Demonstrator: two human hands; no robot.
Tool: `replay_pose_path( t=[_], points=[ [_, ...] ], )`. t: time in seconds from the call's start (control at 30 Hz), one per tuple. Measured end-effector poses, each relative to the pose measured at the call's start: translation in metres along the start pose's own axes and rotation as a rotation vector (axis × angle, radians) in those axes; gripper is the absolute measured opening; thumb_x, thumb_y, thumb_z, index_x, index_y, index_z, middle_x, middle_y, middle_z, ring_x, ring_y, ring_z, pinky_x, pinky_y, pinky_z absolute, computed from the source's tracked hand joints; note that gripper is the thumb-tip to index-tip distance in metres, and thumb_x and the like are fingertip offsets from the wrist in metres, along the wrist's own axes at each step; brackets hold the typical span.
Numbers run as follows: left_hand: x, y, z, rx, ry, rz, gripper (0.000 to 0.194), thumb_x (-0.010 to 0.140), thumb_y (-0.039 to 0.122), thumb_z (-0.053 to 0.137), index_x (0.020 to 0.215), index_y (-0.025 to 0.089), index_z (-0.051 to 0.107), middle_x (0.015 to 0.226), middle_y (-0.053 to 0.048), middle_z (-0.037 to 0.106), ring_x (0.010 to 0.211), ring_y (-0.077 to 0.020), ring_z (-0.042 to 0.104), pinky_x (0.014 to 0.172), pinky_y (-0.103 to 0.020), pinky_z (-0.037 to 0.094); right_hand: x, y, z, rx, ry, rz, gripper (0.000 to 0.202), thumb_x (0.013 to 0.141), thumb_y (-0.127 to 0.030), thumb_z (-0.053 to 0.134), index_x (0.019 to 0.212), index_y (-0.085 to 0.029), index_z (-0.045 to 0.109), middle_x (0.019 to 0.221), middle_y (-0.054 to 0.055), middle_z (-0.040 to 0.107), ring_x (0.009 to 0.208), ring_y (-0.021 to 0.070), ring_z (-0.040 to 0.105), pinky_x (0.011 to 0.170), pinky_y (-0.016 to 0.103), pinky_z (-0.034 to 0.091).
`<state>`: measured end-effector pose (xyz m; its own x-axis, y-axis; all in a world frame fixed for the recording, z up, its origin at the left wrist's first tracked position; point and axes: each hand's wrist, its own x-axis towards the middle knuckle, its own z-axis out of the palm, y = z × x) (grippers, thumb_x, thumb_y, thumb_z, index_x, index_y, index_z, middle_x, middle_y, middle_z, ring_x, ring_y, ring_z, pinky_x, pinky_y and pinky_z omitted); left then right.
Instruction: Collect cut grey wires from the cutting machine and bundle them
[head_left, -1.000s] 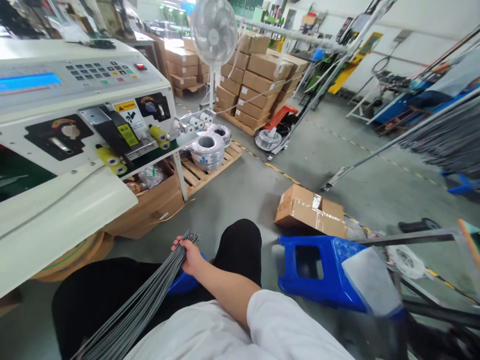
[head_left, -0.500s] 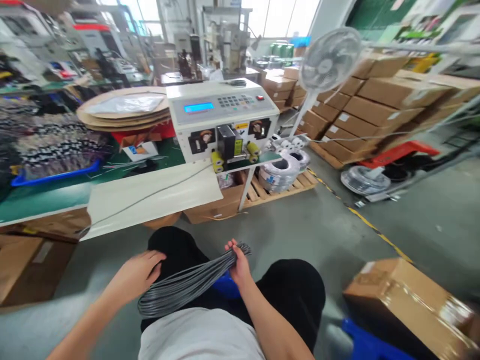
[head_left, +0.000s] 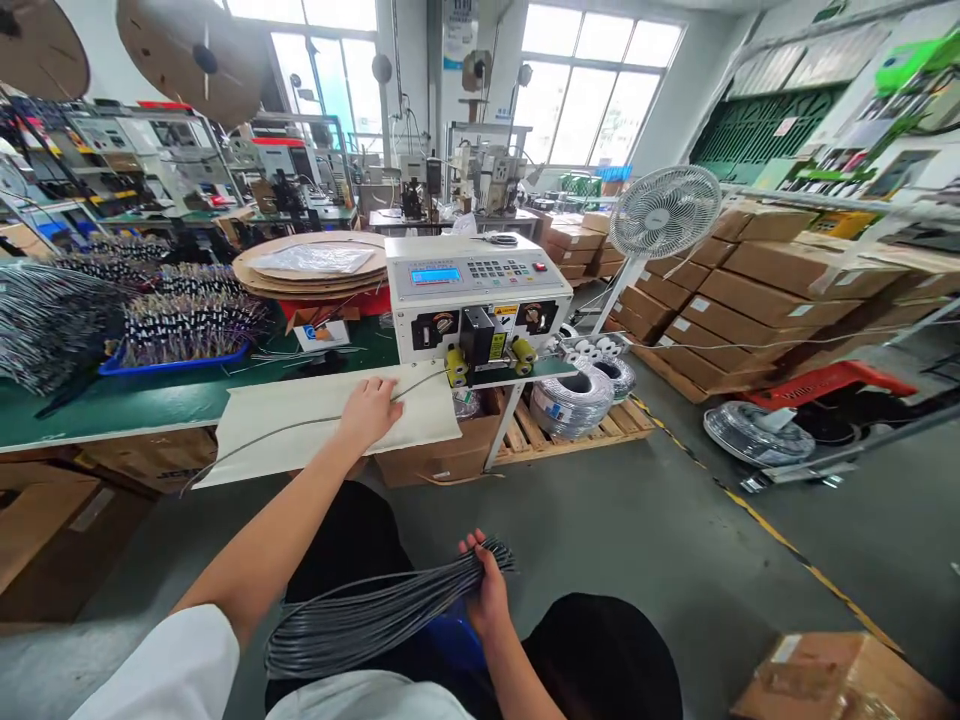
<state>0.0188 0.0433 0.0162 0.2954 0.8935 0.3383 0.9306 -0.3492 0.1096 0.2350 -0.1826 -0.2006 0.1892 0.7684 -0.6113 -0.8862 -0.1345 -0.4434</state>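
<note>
My right hand (head_left: 486, 580) is closed round one end of a bundle of grey cables (head_left: 375, 620), whose looped length lies across my lap. The cut ends stick out past my fingers. My left hand (head_left: 369, 408) reaches forward to a single grey cable (head_left: 289, 428) over a cream sheet (head_left: 262, 405). Its fingers are curled over that cable, and the grip is partly hidden behind the back of the hand. The cable runs into the rollers of a white cable-cutting machine (head_left: 480, 265) with a lit blue display.
A green bench (head_left: 45, 415) carries a blue tray (head_left: 180, 362) of cable pieces and round cardboard discs (head_left: 315, 265). Wrapped cable coils (head_left: 574, 400) sit on a pallet beside the machine. A fan (head_left: 664, 212), stacked cartons (head_left: 772, 290) and a red pallet jack (head_left: 840, 390) stand at right.
My left hand has moved from beside the bundle up and forward to the cable on the cream sheet. My right hand still holds the bundle. The camera view has tilted up.
</note>
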Motion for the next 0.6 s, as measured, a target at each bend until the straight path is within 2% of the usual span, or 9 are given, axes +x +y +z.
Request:
replay_pose_path(
  t=[0.1, 0.2, 0.27, 0.33, 0.43, 0.53, 0.6],
  points=[
    [-0.001, -0.006, 0.000, 0.036, -0.012, 0.038, 0.022, 0.090, 0.034, 0.050, 0.103, 0.018, 0.060, 0.104, -0.011, 0.060, 0.103, -0.0274, 0.054, 0.088, -0.039, 0.045, 0.000, -0.002, -0.001, -0.011, 0.005, 0.004, 0.048, 0.059, -0.030, 0.086, 0.104, -0.024, 0.070, 0.090, -0.001, 0.076, 0.082, 0.0169, 0.072, 0.073, 0.028, 0.057],
    [-0.013, -0.015, -0.010, 0.073, -0.008, 0.070, 0.016, 0.092, 0.030, 0.046, 0.094, 0.020, 0.059, 0.101, -0.009, 0.061, 0.100, -0.0247, 0.055, 0.086, -0.036, 0.045, 0.001, -0.003, 0.001, -0.030, 0.011, 0.014, 0.048, 0.059, -0.032, 0.087, 0.103, -0.024, 0.071, 0.092, -0.001, 0.077, 0.085, 0.0168, 0.072, 0.075, 0.027, 0.057],
    [-0.032, -0.019, -0.021, 0.082, -0.005, 0.054, 0.017, 0.094, 0.029, 0.042, 0.092, 0.020, 0.057, 0.097, -0.008, 0.062, 0.095, -0.0234, 0.057, 0.082, -0.035, 0.045, 0.001, -0.004, 0.002, -0.049, 0.000, 0.016, 0.048, 0.059, -0.033, 0.087, 0.103, -0.023, 0.071, 0.094, 0.000, 0.077, 0.088, 0.0178, 0.072, 0.077, 0.027, 0.057],
    [-0.060, -0.017, -0.031, 0.039, -0.019, 0.020, 0.021, 0.097, 0.031, 0.038, 0.092, 0.020, 0.054, 0.088, -0.005, 0.063, 0.086, -0.0210, 0.059, 0.074, -0.033, 0.044, 0.004, -0.004, 0.002, -0.070, -0.020, 0.018, 0.048, 0.061, -0.035, 0.086, 0.105, -0.023, 0.071, 0.098, 0.002, 0.077, 0.092, 0.0194, 0.072, 0.079, 0.029, 0.057],
    [-0.118, 0.005, -0.030, -0.100, -0.089, 0.064, 0.023, 0.100, 0.034, 0.035, 0.095, 0.022, 0.054, 0.085, -0.003, 0.063, 0.082, -0.0177, 0.061, 0.068, -0.030, 0.043, 0.010, -0.004, 0.003, -0.083, -0.045, 0.008, 0.048, 0.062, -0.036, 0.084, 0.106, -0.022, 0.071, 0.101, 0.004, 0.077, 0.096, 0.0219, 0.072, 0.083, 0.033, 0.058],
    [-0.171, 0.042, -0.007, -0.222, -0.225, 0.197, 0.020, 0.100, 0.030, 0.036, 0.098, 0.023, 0.056, 0.088, -0.002, 0.065, 0.085, -0.0161, 0.062, 0.072, -0.028, 0.045, 0.011, -0.004, 0.010, -0.072, -0.050, -0.005, 0.044, 0.061, -0.035, 0.085, 0.101, -0.021, 0.072, 0.095, 0.003, 0.077, 0.093, 0.0218, 0.073, 0.085, 0.034, 0.058],
    [-0.194, 0.064, 0.011, -0.257, -0.314, 0.204, 0.020, 0.099, 0.027, 0.037, 0.098, 0.023, 0.057, 0.087, -0.002, 0.066, 0.082, -0.0158, 0.063, 0.072, -0.027, 0.046, 0.003, -0.005, 0.019, -0.069, -0.062, -0.005, 0.038, 0.060, -0.033, 0.085, 0.095, -0.022, 0.073, 0.088, 0.001, 0.077, 0.088, 0.0204, 0.073, 0.084, 0.033, 0.058]
  ],
)
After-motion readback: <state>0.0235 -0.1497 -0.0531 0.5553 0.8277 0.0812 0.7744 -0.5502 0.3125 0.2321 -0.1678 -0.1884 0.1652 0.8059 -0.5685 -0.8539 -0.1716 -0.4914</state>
